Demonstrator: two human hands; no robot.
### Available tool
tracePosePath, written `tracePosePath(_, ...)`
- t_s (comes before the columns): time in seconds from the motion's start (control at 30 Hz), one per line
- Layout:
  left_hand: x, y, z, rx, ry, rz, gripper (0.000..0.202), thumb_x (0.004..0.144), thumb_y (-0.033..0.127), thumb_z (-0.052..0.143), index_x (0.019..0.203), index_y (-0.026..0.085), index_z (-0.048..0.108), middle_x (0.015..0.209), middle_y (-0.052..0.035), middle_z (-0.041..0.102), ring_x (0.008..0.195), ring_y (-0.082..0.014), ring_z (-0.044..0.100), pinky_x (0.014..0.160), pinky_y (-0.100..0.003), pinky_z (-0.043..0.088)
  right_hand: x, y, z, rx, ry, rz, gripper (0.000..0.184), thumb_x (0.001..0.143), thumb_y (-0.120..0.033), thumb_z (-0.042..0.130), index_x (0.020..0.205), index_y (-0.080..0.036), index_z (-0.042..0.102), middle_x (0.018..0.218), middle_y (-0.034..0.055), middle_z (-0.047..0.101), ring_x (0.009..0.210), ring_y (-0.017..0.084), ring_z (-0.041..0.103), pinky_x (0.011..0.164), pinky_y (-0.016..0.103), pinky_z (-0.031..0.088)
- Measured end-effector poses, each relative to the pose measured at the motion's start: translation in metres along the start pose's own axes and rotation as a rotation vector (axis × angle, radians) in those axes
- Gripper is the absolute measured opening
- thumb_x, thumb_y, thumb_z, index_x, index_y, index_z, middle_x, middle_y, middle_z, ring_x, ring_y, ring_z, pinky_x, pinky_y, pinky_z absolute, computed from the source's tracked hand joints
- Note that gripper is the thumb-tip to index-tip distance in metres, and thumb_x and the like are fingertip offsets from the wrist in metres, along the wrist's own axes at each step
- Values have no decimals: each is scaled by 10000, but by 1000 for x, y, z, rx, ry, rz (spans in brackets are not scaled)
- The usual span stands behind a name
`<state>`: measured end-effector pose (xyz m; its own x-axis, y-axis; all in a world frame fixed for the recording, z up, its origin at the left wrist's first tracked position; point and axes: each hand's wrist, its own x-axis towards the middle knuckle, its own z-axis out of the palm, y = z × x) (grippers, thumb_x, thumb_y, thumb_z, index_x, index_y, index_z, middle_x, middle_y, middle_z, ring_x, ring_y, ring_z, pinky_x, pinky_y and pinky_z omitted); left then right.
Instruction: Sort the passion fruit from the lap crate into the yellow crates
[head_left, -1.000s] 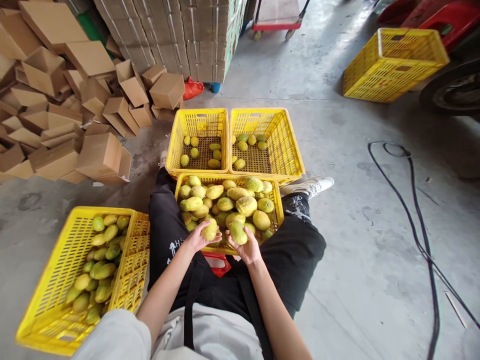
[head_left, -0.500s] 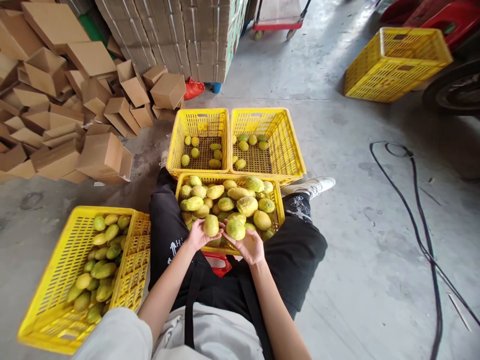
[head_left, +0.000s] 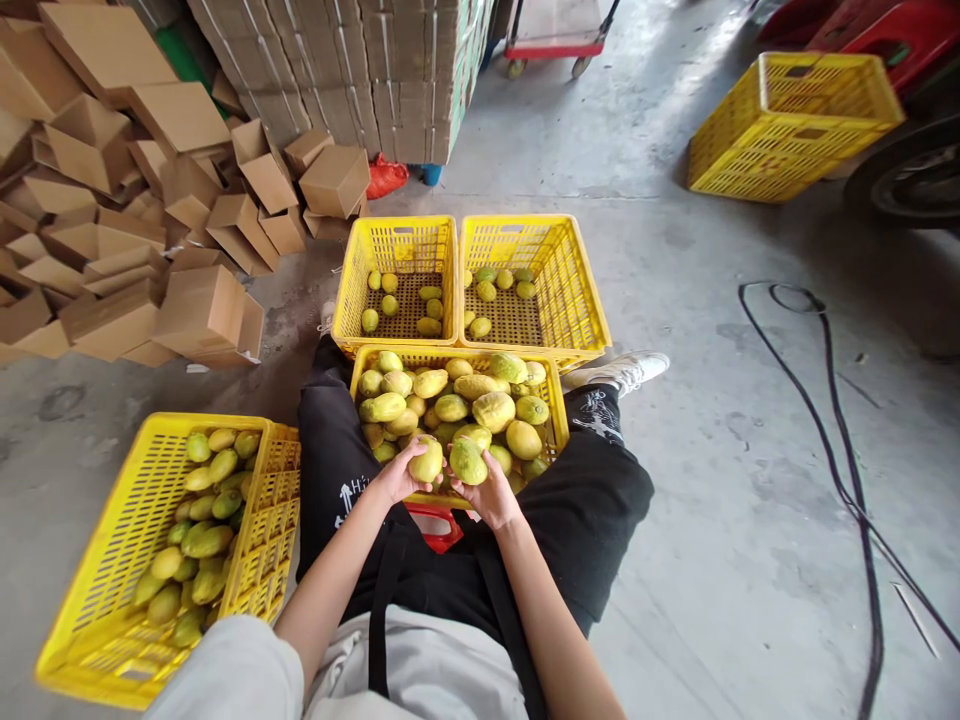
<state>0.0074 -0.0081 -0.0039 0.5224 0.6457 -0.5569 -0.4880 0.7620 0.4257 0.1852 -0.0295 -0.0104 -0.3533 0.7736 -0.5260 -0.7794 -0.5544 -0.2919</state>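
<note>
My left hand is wrapped round a yellow-green papaya. A second, greener papaya sits in the fingers of my right hand. The two fruits are side by side, slightly apart, over the near edge of a yellow crate between my legs. That crate is heaped with papayas, some smooth and some bumpy. Beyond it stand a left yellow crate and a right yellow crate, each with several papayas scattered on its floor.
At my left, a tilted yellow crate holds many papayas. Folded cardboard boxes are piled at the far left, beside stacked cartons. Another yellow crate stands at the far right. A black cable lies on the floor.
Both papayas have been turned in my fingers. The right hand has curled further round its fruit, and the left fruit has shifted slightly right. The crates look unchanged.
</note>
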Motion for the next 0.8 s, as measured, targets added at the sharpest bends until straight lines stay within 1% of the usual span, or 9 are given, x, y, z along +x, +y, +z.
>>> tracePosePath(0.1, 2, -1, -1, 48, 13, -26, 391, 771, 349, 568, 1113, 224, 427, 800, -56, 618, 597, -182, 634, 404, -207, 446, 1, 0, -1, -62, 41, -9, 386, 818, -366, 564, 1192, -277, 531, 958, 41, 697, 735, 177, 666, 581, 275, 553)
tracePosePath(0.2, 4, -1, -3, 48, 26, -12, 377, 774, 353, 560, 1108, 214, 455, 821, -61, 619, 605, -175, 632, 422, -214, 456, 1, 0, -2, -90, 41, -18, 401, 813, -364, 575, 1203, -284, 523, 981, 41, 693, 757, 181, 671, 611, 284, 558)
tracePosePath(0.3, 5, -2, -6, 26, 30, 9, 374, 778, 351, 551, 1112, 204, 474, 813, -61, 619, 613, -180, 633, 433, -221, 457, 1, 0, -3, -98, 54, -25, 412, 798, -361, 595, 1199, -298, 522, 1011, 35, 687, 803, 191, 671, 640, 302, 560)
tracePosePath(0.4, 5, -2, -7, -60, 41, 2, 375, 785, 367, 523, 1111, 185, 500, 821, -81, 634, 639, -206, 641, 462, -255, 470, 0, -1, -1, -66, 42, -37, 400, 795, -377, 576, 1187, -311, 530, 1029, 30, 684, 904, 222, 658, 711, 366, 558)
tracePosePath(0.47, 4, -1, -6, -182, 46, 18, 373, 788, 357, 497, 1111, 172, 521, 873, -104, 650, 732, -242, 655, 557, -325, 509, -1, -3, 2, -37, 2, -64, 416, 780, -385, 557, 1191, -332, 523, 1099, 26, 665, 1009, 248, 625, 783, 431, 539)
tracePosePath(0.57, 1, 3, -3, -349, 62, 123, 347, 787, 300, 486, 1096, 155, 546, 981, -125, 655, 947, -291, 627, 753, -423, 503, -3, -7, 8, -31, -32, -111, 463, 746, -374, 544, 1207, -355, 506, 1217, 17, 613, 1126, 258, 562, 867, 480, 496)
tracePosePath(0.63, -2, 7, 0, -388, 72, 195, 321, 801, 287, 488, 1084, 150, 555, 1067, -131, 637, 1051, -295, 584, 804, -412, 488, -5, -9, 10, -33, -26, -118, 474, 744, -349, 545, 1215, -367, 496, 1239, 11, 600, 1146, 245, 549, 882, 467, 490)
tracePosePath(0.7, -5, 12, 2, -380, 60, 221, 307, 826, 296, 485, 1092, 160, 555, 1158, -131, 602, 1093, -281, 560, 786, -361, 494, -6, -10, 10, -23, -19, -104, 466, 762, -336, 548, 1219, -393, 480, 1231, -2, 601, 1111, 229, 574, 834, 428, 520)
tracePosePath(0.8, -7, 14, 4, -335, 35, 191, 312, 847, 336, 493, 1106, 174, 552, 1179, -132, 586, 1016, -253, 596, 633, -262, 501, -7, -9, 7, -15, 0, -88, 448, 779, -344, 566, 1211, -414, 468, 1185, -20, 611, 990, 211, 635, 727, 370, 563)
